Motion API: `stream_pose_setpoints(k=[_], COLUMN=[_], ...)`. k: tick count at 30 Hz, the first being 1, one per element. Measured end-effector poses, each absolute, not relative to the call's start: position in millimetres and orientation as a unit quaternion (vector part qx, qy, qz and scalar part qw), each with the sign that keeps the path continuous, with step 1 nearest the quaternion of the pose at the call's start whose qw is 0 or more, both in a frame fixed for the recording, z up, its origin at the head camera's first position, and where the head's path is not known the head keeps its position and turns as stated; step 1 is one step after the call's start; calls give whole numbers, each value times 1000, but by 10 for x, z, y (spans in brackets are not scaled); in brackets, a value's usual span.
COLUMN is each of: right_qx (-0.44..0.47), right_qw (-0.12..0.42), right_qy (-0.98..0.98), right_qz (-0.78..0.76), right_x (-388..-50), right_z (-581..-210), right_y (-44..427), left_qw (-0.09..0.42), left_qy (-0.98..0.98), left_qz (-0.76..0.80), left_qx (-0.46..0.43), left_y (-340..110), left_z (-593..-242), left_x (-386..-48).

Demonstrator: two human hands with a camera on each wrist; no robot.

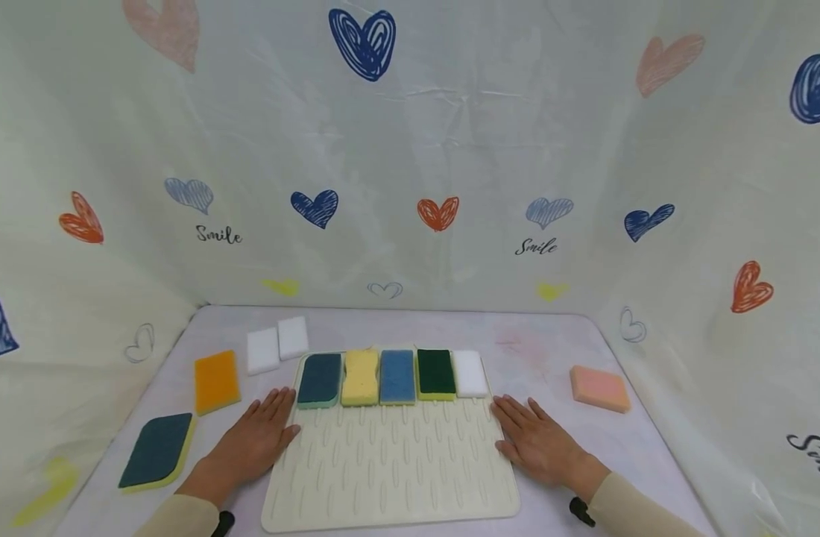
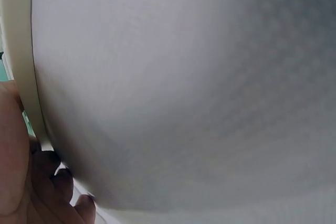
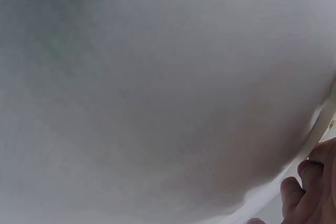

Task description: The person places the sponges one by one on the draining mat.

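Note:
A cream ribbed mat [image 1: 390, 477] lies on the table, with a row of sponges along its far edge: dark teal [image 1: 320, 379], yellow [image 1: 361, 377], blue [image 1: 397, 377], dark green [image 1: 436, 374] and white [image 1: 470, 374]. My left hand [image 1: 259, 436] lies flat against the mat's left edge, fingers extended, thumb at the rim. At the right edge, my right hand [image 1: 539, 444] rests likewise, fingers spread and straight. Each wrist view shows part of a hand, the left [image 2: 47, 192] and the right [image 3: 315, 184], beside the mat's rim.
Left of the mat lie two white sponges [image 1: 262, 350] [image 1: 293, 338], an orange one [image 1: 217, 380] and a dark green-and-yellow one [image 1: 156, 450]. A pink sponge [image 1: 600, 388] sits near the table's right edge. A heart-patterned curtain [image 1: 383, 149] surrounds the table.

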State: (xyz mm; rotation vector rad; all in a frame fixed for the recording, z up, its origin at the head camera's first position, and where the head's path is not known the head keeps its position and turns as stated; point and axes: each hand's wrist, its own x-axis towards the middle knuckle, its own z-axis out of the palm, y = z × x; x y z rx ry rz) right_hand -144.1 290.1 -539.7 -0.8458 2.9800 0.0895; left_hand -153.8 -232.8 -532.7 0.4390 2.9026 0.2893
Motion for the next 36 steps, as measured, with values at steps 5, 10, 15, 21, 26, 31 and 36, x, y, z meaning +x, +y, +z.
stream_pose_setpoints(k=[5, 10, 15, 21, 26, 31, 36], right_qx=[-279, -272, -271, -269, -271, -274, -272], right_qw=[21, 29, 26, 23, 17, 12, 24], right_qy=[960, 962, 962, 963, 962, 961, 962], right_qz=[27, 22, 9, 10, 16, 11, 2], right_x=[-1423, -1410, -1399, -1372, -1369, -1383, -1397], right_z=[-5427, -5456, -5457, -5449, -5427, -5412, -5411], right_y=[2917, 2928, 2936, 2975, 2996, 2991, 2965], left_qw=[107, 70, -2, -18, 50, 107, 130], left_qy=[977, 978, 983, 982, 984, 982, 982], left_qz=[98, 82, 40, -9, -41, -41, -52], left_qx=[154, 178, 179, 185, 167, 152, 127], left_y=[-2340, -2412, -2655, -3152, -3517, -3774, -3958], left_z=[-5299, -5176, -4865, -4497, -4479, -4643, -4764], left_x=[-1515, -1469, -1417, -1391, -1354, -1336, -1328])
